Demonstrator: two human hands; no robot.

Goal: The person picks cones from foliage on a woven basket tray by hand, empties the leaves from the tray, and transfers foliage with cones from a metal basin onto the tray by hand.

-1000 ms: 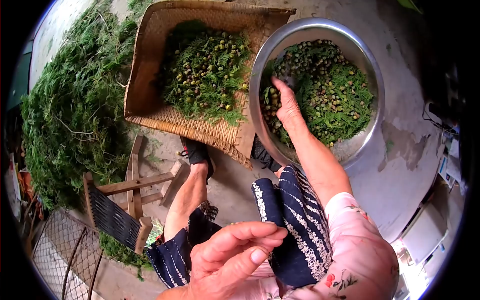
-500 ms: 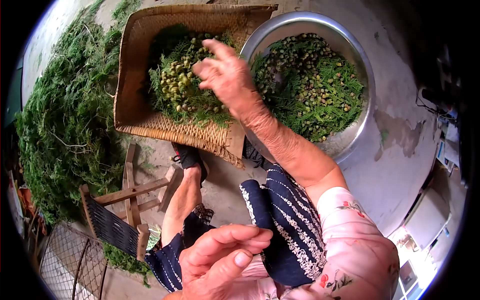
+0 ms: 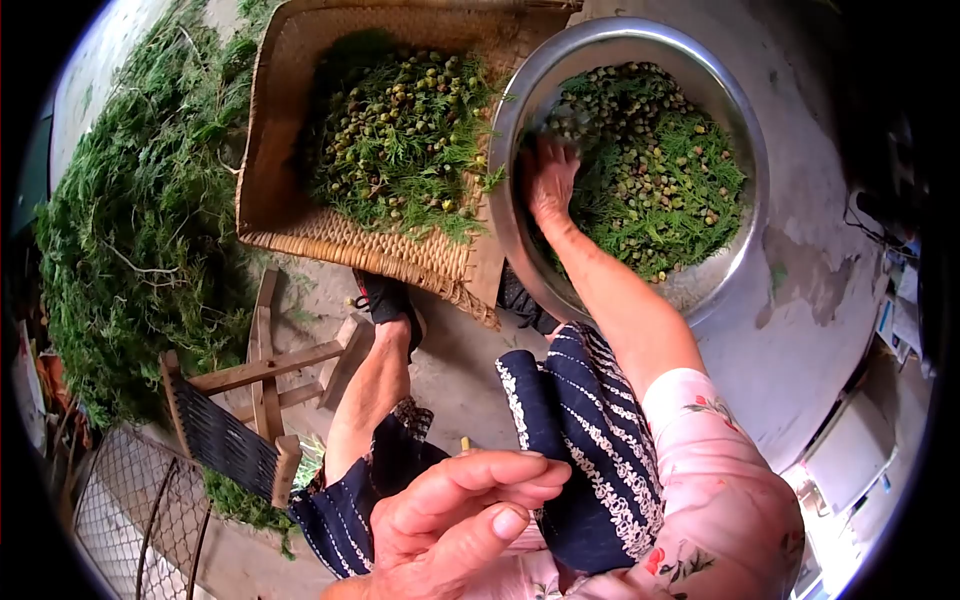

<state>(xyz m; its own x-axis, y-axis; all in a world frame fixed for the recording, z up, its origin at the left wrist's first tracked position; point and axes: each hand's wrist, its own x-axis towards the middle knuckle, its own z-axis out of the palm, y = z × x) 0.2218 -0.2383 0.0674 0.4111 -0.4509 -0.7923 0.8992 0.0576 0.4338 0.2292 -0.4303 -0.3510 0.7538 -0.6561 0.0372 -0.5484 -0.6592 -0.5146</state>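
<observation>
My right hand (image 3: 552, 180) reaches down inside the left part of a wide metal basin (image 3: 755, 180), at the edge of green cones and leafy sprigs (image 3: 680, 190). Its fingertips are blurred, so whether they grip anything is unclear. My left hand (image 3: 455, 515) hovers over my lap, fingers loosely curled and thumb apart from them; nothing shows in it. Left of the basin, a woven scoop-shaped basket (image 3: 350, 228) holds a heap of round green-yellow cones and sprigs (image 3: 400, 130).
A large pile of cut evergreen branches (image 3: 140, 240) lies on the floor at left. Below it stand a wooden-framed folding stool (image 3: 225, 440) and a wire mesh panel (image 3: 140, 520). My shoe (image 3: 385, 300) rests just under the basket's front edge.
My right hand has moved from over the basket, rightward and down into the basin. The cones and sprigs in the basket now lie more spread out. My left hand stays curled over my lap.
</observation>
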